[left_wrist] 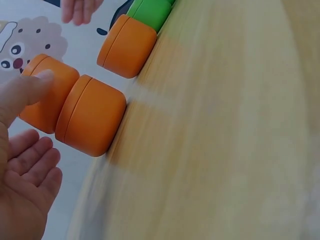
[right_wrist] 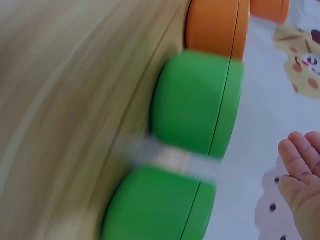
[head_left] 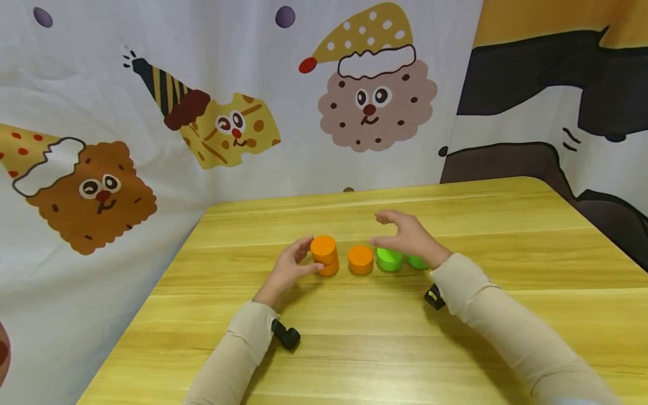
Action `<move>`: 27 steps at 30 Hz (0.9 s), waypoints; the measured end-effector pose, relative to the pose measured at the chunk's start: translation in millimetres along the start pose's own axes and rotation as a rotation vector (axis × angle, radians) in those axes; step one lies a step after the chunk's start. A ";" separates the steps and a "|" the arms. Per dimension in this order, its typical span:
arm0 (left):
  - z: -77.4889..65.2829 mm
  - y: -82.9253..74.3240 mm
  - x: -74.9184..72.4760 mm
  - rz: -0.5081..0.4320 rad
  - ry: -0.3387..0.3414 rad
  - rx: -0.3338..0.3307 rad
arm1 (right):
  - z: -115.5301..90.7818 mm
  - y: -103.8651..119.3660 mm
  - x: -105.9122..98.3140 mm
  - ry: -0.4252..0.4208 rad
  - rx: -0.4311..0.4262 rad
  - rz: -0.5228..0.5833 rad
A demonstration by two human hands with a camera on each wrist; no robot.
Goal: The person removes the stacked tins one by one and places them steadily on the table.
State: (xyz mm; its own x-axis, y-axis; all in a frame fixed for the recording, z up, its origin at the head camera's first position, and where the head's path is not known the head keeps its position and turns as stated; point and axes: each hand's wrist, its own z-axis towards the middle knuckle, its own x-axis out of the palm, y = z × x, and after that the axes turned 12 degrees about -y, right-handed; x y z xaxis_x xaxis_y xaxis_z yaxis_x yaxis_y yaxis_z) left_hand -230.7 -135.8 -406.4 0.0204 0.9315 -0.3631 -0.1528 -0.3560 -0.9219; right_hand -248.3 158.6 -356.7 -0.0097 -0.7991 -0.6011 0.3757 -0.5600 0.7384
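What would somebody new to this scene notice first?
Probably the two stacked orange cylinders at the left hand, on the yellow wood-grain table. To their right, another orange cylinder and two green cylinders line up near the right hand. Behind hangs white cloth printed with hat-wearing cartoon snacks.

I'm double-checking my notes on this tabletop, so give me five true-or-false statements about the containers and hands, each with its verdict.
1. The orange stack is two containers high. True.
2. The left hand is at the orange stack. True.
3. The two green containers are stacked. False: they stand side by side on the table.
4. A single orange container stands between the stack and the green containers. True.
5. The right hand grips a green container. False: it holds nothing.
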 end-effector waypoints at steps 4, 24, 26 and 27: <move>0.5 1.9 0.9 0.016 -0.008 -0.020 | 6.6 11.2 16.1 0.046 -0.039 0.018; -0.6 4.3 4.3 0.045 0.020 -0.004 | 19.5 44.2 71.9 0.220 -0.102 -0.058; -0.8 4.9 4.8 0.039 0.023 0.000 | 19.3 44.5 74.0 0.222 -0.102 -0.074; -1.0 5.2 5.1 0.037 0.023 0.002 | 19.1 44.4 74.9 0.223 -0.099 -0.082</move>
State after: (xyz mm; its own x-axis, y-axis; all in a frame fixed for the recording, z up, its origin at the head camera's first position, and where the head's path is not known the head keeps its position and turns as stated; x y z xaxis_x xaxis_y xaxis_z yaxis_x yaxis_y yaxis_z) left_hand -230.5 -133.0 -413.2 0.0378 0.9156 -0.4004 -0.1561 -0.3904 -0.9073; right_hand -250.2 69.7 -363.1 0.1566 -0.6775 -0.7187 0.4714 -0.5882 0.6572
